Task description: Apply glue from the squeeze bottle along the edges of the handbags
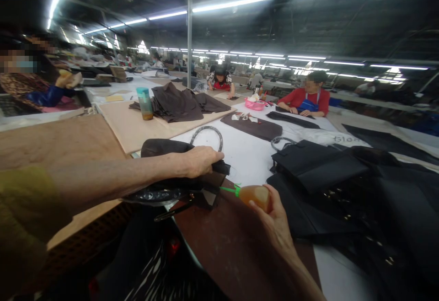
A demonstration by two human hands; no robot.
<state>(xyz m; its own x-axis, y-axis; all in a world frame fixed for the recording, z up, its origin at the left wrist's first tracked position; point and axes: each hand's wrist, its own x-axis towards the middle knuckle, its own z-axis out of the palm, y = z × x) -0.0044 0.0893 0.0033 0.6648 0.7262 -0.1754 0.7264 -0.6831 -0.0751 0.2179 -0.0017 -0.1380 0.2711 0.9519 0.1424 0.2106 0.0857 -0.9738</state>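
Observation:
My left hand (200, 160) is closed over the top of a dark folded fabric piece (164, 147), pressing it down on the table. My right hand (270, 221) grips a small amber squeeze bottle (255, 195). Its green nozzle (228, 190) points left at the fabric's lower edge, just under my left hand. A dark brown board (219, 241) lies below both hands. A round wire handle ring (207, 136) lies behind the fabric on the white sheet (247, 154).
A heap of black bag parts (343, 177) fills the right side. Brown cloth (181, 102) and a teal-capped bottle (145, 103) sit on a tan board farther back. Other people work at the far end, one in red (303, 99). A pink bowl (255, 104) stands there.

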